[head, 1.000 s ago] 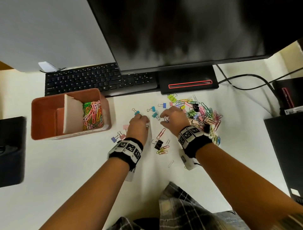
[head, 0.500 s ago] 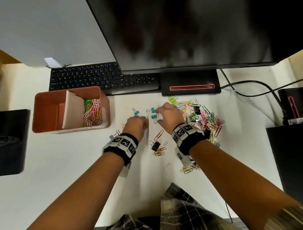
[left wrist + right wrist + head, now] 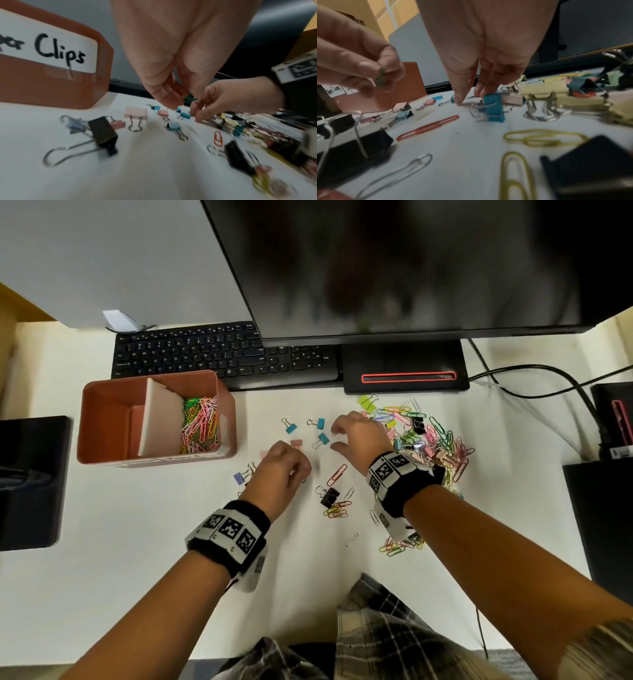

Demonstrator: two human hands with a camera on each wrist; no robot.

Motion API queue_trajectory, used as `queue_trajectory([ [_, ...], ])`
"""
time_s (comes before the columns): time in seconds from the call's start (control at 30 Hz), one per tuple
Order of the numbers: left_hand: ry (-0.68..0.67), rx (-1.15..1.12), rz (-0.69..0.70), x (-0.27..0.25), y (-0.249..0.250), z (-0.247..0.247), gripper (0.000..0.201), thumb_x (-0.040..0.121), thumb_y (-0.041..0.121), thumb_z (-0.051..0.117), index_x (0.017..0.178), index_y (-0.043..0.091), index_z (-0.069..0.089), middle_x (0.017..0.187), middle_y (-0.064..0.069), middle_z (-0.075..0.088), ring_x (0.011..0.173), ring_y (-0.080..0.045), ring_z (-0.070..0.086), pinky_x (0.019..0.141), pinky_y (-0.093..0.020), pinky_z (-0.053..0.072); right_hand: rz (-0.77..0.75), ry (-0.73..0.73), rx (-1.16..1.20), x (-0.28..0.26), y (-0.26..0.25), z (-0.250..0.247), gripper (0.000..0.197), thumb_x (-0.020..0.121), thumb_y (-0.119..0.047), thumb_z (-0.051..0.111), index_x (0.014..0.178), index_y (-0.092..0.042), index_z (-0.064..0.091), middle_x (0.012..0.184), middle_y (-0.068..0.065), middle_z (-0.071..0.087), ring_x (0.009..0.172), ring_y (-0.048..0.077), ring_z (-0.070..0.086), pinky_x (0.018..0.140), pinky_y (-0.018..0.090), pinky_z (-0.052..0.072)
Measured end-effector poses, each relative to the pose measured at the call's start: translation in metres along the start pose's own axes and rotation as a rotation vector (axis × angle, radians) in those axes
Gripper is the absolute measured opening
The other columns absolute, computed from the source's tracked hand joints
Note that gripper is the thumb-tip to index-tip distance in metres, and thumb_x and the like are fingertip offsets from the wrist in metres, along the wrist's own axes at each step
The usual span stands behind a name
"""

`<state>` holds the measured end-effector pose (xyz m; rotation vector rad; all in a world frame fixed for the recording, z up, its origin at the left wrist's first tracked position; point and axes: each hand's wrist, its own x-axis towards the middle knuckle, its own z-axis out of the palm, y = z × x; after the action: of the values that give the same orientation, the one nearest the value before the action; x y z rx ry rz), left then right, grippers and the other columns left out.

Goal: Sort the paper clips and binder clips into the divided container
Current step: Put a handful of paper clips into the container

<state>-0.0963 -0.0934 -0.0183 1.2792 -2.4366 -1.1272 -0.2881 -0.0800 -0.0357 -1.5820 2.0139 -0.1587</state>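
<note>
The orange divided container [image 3: 102, 405] stands at the left; its right compartment holds coloured paper clips [image 3: 200, 422]. My left hand [image 3: 301, 470] hovers over loose binder clips and pinches a small green clip [image 3: 189, 98] between thumb and fingertips. My right hand [image 3: 334, 438] reaches down beside a teal binder clip [image 3: 323, 438], thumb and fingers apart. In the right wrist view its fingertips [image 3: 481, 93] touch down just behind that teal binder clip [image 3: 494, 108]. A mixed pile of clips [image 3: 435, 446] lies under and right of the right wrist.
A red paper clip [image 3: 337, 474] and a black binder clip [image 3: 329, 496] lie between the hands. Behind them are a keyboard [image 3: 222, 354] and a monitor base [image 3: 404, 368]. Cables [image 3: 548, 378] run at the right, and dark objects sit at both desk edges.
The right hand has crept from the pile's edge towards the teal binder clips. The left hand has drawn back a little with its fingers pinched together.
</note>
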Motion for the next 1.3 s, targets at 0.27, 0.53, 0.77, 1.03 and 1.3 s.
queue_trajectory([
  [0.27, -0.32, 0.04, 0.138, -0.038, 0.004, 0.039, 0.029, 0.088, 0.022, 0.059, 0.116, 0.014, 0.06, 0.103, -0.003, 0.063, 0.091, -0.013, 0.055, 0.085, -0.017, 0.039, 0.112, -0.011, 0.036, 0.01, -0.004, -0.001, 0.016, 0.09, -0.021, 0.056, 0.104, -0.016, 0.064, 0.105, 0.006, 0.065, 0.096, 0.024, 0.061, 0.089, 0.039, 0.05],
  [0.53, -0.139, 0.144, 0.046, -0.03, 0.009, 0.066, 0.023, 0.076, 0.011, 0.07, 0.099, 0.013, 0.068, 0.089, -0.01, 0.068, 0.078, -0.03, 0.064, 0.072, -0.039, 0.056, 0.022, -0.081, 0.008, 0.001, 0.006, -0.001, 0.02, 0.089, -0.007, 0.054, 0.104, -0.005, 0.068, 0.124, 0.01, 0.051, 0.104, 0.027, 0.059, 0.095, 0.031, 0.046],
  [0.77, -0.118, 0.132, -0.015, -0.019, 0.001, 0.056, 0.01, 0.082, 0.011, 0.063, 0.091, 0.007, 0.066, 0.097, -0.007, 0.057, 0.094, -0.026, 0.053, 0.083, -0.028, 0.046, -0.042, -0.12, 0.013, -0.005, 0.011, -0.004, 0.024, 0.09, -0.006, 0.053, 0.111, -0.006, 0.064, 0.117, 0.013, 0.059, 0.107, 0.027, 0.055, 0.094, 0.033, 0.046],
  [1.03, -0.1, 0.198, 0.013, -0.023, -0.009, 0.035, 0.004, 0.078, 0.006, 0.067, 0.081, 0.008, 0.066, 0.079, -0.009, 0.062, 0.077, -0.029, 0.056, 0.069, -0.032, 0.049, -0.114, -0.194, -0.083, 0.002, 0.015, -0.011, 0.027, 0.078, 0.001, 0.067, 0.102, -0.012, 0.066, 0.103, 0.007, 0.064, 0.095, 0.023, 0.06, 0.085, 0.03, 0.051],
  [1.3, -0.09, 0.25, 0.004, -0.025, -0.014, 0.033, 0.007, 0.076, 0.008, 0.07, 0.077, 0.011, 0.063, 0.074, -0.008, 0.061, 0.074, -0.031, 0.055, 0.067, -0.04, 0.051, -0.126, -0.208, -0.171, -0.007, 0.013, -0.015, 0.018, 0.091, -0.018, 0.051, 0.104, -0.014, 0.064, 0.098, 0.004, 0.069, 0.094, 0.022, 0.061, 0.088, 0.034, 0.049],
])
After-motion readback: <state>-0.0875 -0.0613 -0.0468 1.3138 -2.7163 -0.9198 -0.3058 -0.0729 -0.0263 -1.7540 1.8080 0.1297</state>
